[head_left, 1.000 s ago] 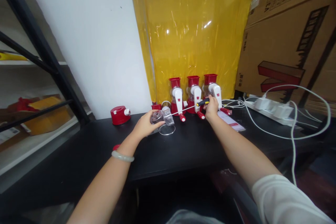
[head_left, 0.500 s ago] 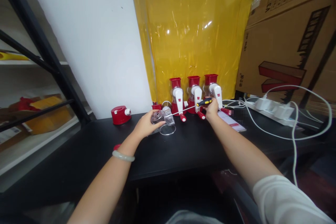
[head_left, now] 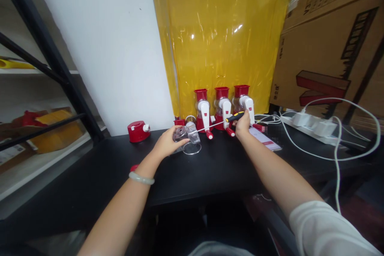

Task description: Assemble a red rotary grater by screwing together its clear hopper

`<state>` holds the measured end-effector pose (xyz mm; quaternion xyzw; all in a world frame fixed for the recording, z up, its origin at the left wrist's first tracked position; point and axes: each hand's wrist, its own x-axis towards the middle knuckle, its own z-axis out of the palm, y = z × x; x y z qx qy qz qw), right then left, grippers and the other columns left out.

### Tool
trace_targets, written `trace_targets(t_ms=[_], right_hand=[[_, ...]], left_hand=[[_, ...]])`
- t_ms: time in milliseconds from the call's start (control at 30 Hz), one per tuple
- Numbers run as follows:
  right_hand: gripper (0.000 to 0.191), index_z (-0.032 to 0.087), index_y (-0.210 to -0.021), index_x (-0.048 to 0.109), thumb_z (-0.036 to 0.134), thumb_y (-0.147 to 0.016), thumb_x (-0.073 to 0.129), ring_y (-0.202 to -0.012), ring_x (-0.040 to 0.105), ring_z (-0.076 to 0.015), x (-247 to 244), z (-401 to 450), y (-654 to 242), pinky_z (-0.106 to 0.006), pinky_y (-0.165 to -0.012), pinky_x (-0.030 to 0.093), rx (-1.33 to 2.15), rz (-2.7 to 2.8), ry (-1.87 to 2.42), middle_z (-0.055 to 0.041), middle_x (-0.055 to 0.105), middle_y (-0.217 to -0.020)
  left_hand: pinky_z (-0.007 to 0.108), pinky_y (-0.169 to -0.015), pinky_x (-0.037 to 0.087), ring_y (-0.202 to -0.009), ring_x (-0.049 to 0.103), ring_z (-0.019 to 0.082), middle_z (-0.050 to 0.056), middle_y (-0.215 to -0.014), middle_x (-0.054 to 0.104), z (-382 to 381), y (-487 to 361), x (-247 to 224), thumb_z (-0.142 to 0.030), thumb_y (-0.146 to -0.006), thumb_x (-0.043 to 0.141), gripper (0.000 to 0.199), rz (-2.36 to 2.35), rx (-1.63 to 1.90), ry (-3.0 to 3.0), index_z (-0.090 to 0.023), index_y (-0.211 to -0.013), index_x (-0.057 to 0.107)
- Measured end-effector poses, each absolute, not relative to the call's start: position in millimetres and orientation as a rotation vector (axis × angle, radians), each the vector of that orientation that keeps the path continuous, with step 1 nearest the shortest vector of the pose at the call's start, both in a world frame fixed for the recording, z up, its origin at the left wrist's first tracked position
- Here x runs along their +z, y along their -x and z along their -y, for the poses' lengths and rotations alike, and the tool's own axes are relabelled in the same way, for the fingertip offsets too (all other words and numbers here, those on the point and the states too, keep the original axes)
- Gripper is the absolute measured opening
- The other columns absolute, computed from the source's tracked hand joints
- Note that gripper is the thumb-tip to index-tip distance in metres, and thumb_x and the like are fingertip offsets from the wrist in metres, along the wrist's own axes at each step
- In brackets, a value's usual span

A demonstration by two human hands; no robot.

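Observation:
My left hand point(head_left: 168, 142) is closed round a clear plastic grater body point(head_left: 193, 136), which lies tilted over the black table. In my right hand point(head_left: 242, 125) is the black-and-yellow handle of a screwdriver point(head_left: 235, 117). Its long shaft points left, and the tip reaches the clear body; whether it sits in a screw is too small to tell. Behind the hands stand three red-and-white rotary graters point(head_left: 222, 108) with crank handles. A metal grating drum point(head_left: 191, 121) stands just behind the clear body.
A red grater base point(head_left: 138, 131) sits at the left, and another red part point(head_left: 134, 167) shows by my left wrist. Right of my right hand lie a white phone-like slab point(head_left: 267, 140) and a power strip point(head_left: 312, 128) with loose white cables. A big cardboard box point(head_left: 324, 56) rises behind.
The fingers of my right hand have shifted slightly on the screwdriver handle. My left hand and the clear body have hardly moved.

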<state>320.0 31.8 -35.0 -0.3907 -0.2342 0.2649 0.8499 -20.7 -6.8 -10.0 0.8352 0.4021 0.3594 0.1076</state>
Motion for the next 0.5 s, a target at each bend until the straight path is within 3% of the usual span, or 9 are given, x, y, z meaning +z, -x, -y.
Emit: trace_targets(t_ms=[233, 367, 500], right_hand=[[0.029, 0.021, -0.082, 0.060, 0.042, -0.087, 0.041, -0.054, 0.063, -0.0123, -30.6, -27.9, -316.9, -0.021, -0.042, 0.048, 0.602, 0.405, 0.783, 0.0012, 0.062, -0.069], [0.024, 0.019, -0.079, 0.062, 0.035, -0.084, 0.044, -0.052, 0.060, -0.0115, -27.8, -25.3, -317.7, -0.020, -0.040, 0.046, 0.587, 0.390, 0.787, 0.0015, 0.060, -0.067], [0.016, 0.020, -0.077, 0.057, 0.034, -0.084, 0.055, -0.040, 0.047, -0.0076, -25.2, -24.3, -317.5, -0.018, -0.033, 0.034, 0.545, 0.419, 0.821, 0.0060, 0.054, -0.059]], left_hand=[[0.048, -0.100, 0.050, -0.112, 0.068, 0.031, 0.011, -0.129, 0.068, 4.0, 21.8, -12.3, -0.054, -0.079, 0.075, 0.061, -1.178, 1.045, -2.447, -0.025, -0.130, 0.058], [0.047, -0.098, 0.051, -0.110, 0.068, 0.031, 0.009, -0.129, 0.069, 4.3, 22.1, -12.5, -0.056, -0.079, 0.075, 0.062, -1.184, 1.052, -2.453, -0.026, -0.131, 0.058], [0.048, -0.099, 0.051, -0.111, 0.067, 0.031, 0.010, -0.129, 0.069, 4.6, 22.1, -12.5, -0.056, -0.079, 0.075, 0.063, -1.182, 1.047, -2.440, -0.026, -0.131, 0.058]])
